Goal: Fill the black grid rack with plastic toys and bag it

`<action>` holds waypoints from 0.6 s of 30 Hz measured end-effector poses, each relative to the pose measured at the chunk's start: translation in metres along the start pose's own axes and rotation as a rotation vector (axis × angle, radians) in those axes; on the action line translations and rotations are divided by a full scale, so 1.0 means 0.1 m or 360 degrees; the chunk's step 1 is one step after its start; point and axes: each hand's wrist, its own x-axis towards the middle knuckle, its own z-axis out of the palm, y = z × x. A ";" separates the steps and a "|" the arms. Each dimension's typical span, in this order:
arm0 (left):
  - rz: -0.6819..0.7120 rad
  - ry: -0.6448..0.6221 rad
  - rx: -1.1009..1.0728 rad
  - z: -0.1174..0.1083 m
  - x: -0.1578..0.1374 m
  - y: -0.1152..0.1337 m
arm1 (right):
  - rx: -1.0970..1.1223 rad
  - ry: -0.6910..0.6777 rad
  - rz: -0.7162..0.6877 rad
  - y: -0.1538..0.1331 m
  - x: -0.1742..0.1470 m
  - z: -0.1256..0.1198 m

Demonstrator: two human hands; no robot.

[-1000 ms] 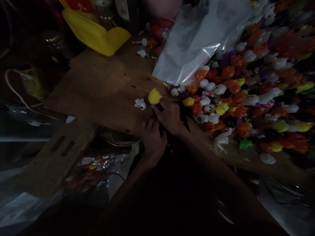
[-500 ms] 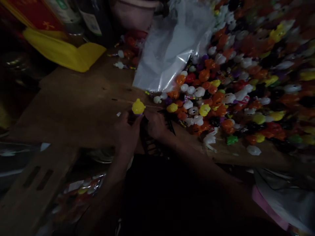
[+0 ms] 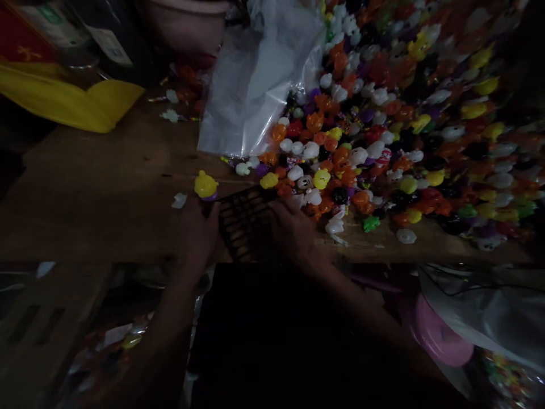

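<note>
Toward the near edge of the wooden table (image 3: pixel 97 182), left of the dark slatted rack (image 3: pixel 243 218), your left hand (image 3: pixel 196 230) has its fingers drawn in around the base of the yellow figure (image 3: pixel 205 184), just right of a small white piece (image 3: pixel 179 200); your right hand (image 3: pixel 293 230) curls at the rack's right side, too dark to tell whether its fingers grip, beside the heap of coloured figures (image 3: pixel 374 153)

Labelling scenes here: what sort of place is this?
Probably a small or home workshop, dimly lit: a wooden table bearing a heap of small colourful figures, a clear plastic bag and a black grid.
</note>
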 end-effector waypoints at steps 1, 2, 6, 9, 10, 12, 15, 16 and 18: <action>-0.0021 0.0010 0.0018 0.02 -0.03 0.00 | -0.0108 -0.0003 0.0147 0.09 -0.07 -0.07; -0.0041 0.0015 0.0038 0.05 -0.06 0.00 | -0.0209 -0.0022 0.0274 0.17 -0.11 -0.11; -0.0099 -0.0041 0.0041 0.10 -0.15 -0.05 | -0.0434 -0.0158 0.0381 0.27 -0.05 -0.08; -0.0066 -0.0106 -0.0111 0.08 -0.17 -0.11 | -0.0423 -0.0147 0.0284 0.26 0.04 -0.06; -0.0029 -0.0119 -0.0186 0.07 -0.17 -0.13 | -0.0407 -0.0136 0.0260 0.27 0.06 -0.10; 0.0016 -0.0119 -0.0311 0.04 -0.19 -0.14 | -0.0390 -0.0073 0.0247 0.31 0.14 -0.25; -0.0043 -0.0112 -0.0388 0.01 -0.22 -0.13 | -0.0453 0.0098 0.0211 0.38 0.39 -0.57; -0.0068 -0.0124 -0.0404 0.01 -0.22 -0.13 | -0.0488 0.0112 0.0182 0.41 0.51 -0.66; -0.0103 -0.0158 -0.0439 0.02 -0.23 -0.12 | -0.0555 0.0023 0.0122 0.46 0.74 -0.76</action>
